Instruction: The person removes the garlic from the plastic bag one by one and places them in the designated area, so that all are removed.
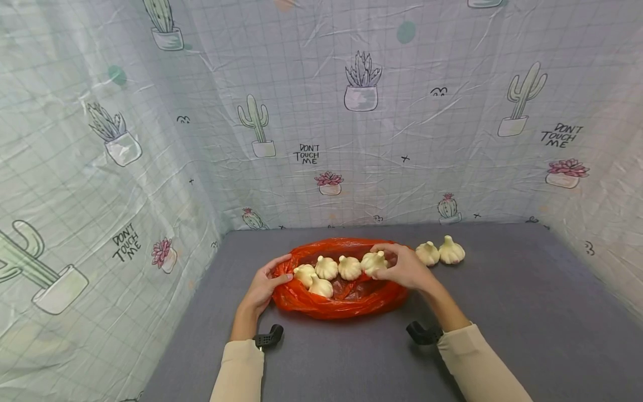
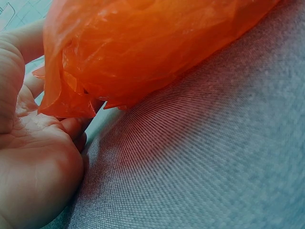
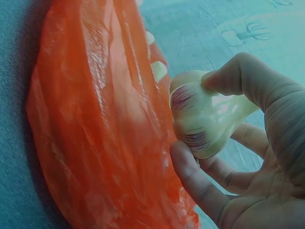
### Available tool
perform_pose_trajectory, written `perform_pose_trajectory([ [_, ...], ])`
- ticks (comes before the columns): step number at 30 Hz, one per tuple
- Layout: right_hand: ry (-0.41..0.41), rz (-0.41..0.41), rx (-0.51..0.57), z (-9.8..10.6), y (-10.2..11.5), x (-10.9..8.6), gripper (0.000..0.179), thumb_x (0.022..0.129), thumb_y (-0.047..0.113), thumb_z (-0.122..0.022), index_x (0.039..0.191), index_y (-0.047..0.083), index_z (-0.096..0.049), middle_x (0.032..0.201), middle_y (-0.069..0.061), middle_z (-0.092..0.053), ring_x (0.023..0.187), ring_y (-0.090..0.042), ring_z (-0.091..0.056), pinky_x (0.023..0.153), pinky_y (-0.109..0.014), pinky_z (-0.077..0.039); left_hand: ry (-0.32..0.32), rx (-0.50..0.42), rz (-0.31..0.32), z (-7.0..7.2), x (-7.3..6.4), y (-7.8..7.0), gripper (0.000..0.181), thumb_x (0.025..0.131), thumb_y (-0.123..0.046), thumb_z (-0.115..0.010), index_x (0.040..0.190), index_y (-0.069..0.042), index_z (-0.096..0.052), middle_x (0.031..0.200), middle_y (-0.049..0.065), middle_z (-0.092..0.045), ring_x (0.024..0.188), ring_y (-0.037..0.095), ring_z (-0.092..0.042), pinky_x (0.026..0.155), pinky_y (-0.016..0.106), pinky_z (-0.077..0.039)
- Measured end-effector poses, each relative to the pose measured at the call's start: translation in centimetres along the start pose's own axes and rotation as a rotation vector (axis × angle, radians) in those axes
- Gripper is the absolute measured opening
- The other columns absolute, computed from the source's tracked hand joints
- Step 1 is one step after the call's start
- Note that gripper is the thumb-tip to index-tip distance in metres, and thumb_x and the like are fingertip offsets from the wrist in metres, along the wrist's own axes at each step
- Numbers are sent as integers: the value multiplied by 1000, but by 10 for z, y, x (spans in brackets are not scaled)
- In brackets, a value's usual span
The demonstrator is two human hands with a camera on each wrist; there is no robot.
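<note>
A red plastic bag (image 1: 341, 310) lies on the table with its mouth spread wide, and several garlic bulbs (image 1: 326, 268) sit inside, mostly toward its left half. At the bag's left end my left hand (image 1: 262, 283) grips the rim, thumb over the edge and fingers along the outside. The left wrist view shows the bag's crumpled side (image 2: 138, 52) beside the palm. My right hand (image 1: 409, 269) pinches a garlic bulb (image 3: 200, 114) with purple streaks between thumb and fingers, over the bag's right side.
Two more garlic bulbs (image 1: 451, 250) stand on the grey table (image 1: 321, 357) just beyond the right hand. A curtain (image 1: 382, 139) printed with cacti hangs behind the table and along its sides. Black devices (image 1: 424, 334) are strapped to both wrists.
</note>
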State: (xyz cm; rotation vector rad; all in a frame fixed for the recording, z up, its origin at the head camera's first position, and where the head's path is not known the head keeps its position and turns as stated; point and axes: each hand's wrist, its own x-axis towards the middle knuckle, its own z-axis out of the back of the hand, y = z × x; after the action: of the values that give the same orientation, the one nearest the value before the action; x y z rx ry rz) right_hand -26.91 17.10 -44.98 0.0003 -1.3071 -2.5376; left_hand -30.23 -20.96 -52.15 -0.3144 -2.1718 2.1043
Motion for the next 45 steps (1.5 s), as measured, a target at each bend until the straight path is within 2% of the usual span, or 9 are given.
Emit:
perform_pose_trajectory([
  [5, -22, 0, 38, 8, -3, 0, 49, 76, 14, -82, 124, 11, -69, 115, -17, -66, 91, -25, -60, 73, -31, -51, -1, -3, 1, 0, 1, 0, 62, 91, -10, -76, 149, -15, -53, 154, 13, -48, 124, 20, -59, 93, 30, -58],
  [11, -26, -39, 73, 21, -8, -3, 52, 81, 15, -82, 131, 11, -65, 123, -20, -63, 78, -20, -57, 64, -28, -50, 0, -7, 1, 0, 0, 0, 62, 91, -10, -76, 149, -15, -54, 154, 13, -48, 124, 20, -58, 93, 30, -58],
  [15, -54, -45, 76, 29, -11, -4, 53, 81, 16, -82, 131, 10, -65, 112, -19, -65, 74, -18, -54, 59, -27, -47, 2, 0, -1, -1, 0, 0, 62, 91, -11, -76, 149, -15, -54, 154, 14, -49, 124, 20, -59, 93, 30, -58],
  [19, -85, -54, 80, 37, -12, -6, 54, 82, 17, -82, 132, 11, -64, 108, -17, -63, 77, -20, -54, 59, -26, -46, -1, -2, 0, -1, 0, 0, 61, 91, -10, -76, 148, -15, -54, 153, 14, -50, 123, 20, -60, 93, 30, -58],
  [26, -109, -86, 107, 52, -16, -10, 55, 85, 17, -80, 136, 11, -61, 126, -20, -56, 84, -22, -56, 62, -28, -50, -12, -2, -4, 0, 0, 1, 61, 90, -11, -78, 147, -16, -56, 151, 12, -51, 122, 20, -61, 93, 32, -58],
  [30, -127, -108, 133, 61, -19, -13, 56, 87, 16, -78, 139, 11, -58, 129, -22, -54, 84, -19, -57, 62, -29, -54, -11, -3, -11, 0, 0, 2, 61, 91, -11, -77, 148, -15, -55, 152, 13, -50, 122, 20, -61, 92, 31, -58],
  [33, -144, -111, 129, 68, -23, -15, 56, 89, 17, -76, 141, 10, -57, 132, -23, -53, 91, -22, -59, 65, -31, -57, -7, -5, -12, 0, 0, 2, 61, 91, -11, -76, 148, -14, -54, 153, 13, -49, 122, 19, -60, 92, 30, -58],
  [39, -176, -116, 82, 81, -31, -20, 57, 92, 24, -76, 143, 11, -55, 141, -25, -49, 110, -34, -56, 73, -31, -54, 3, -2, -17, 0, 0, 2, 62, 92, -10, -76, 149, -12, -52, 154, 14, -48, 121, 17, -60, 92, 28, -58],
  [45, -209, -115, 99, 95, -38, -26, 59, 93, 25, -75, 145, 9, -53, 140, -25, -48, 104, -22, -57, 70, -31, -56, 1, 3, -26, 1, 0, 2, 62, 92, -12, -76, 149, -12, -52, 154, 16, -48, 121, 16, -61, 92, 29, -58],
])
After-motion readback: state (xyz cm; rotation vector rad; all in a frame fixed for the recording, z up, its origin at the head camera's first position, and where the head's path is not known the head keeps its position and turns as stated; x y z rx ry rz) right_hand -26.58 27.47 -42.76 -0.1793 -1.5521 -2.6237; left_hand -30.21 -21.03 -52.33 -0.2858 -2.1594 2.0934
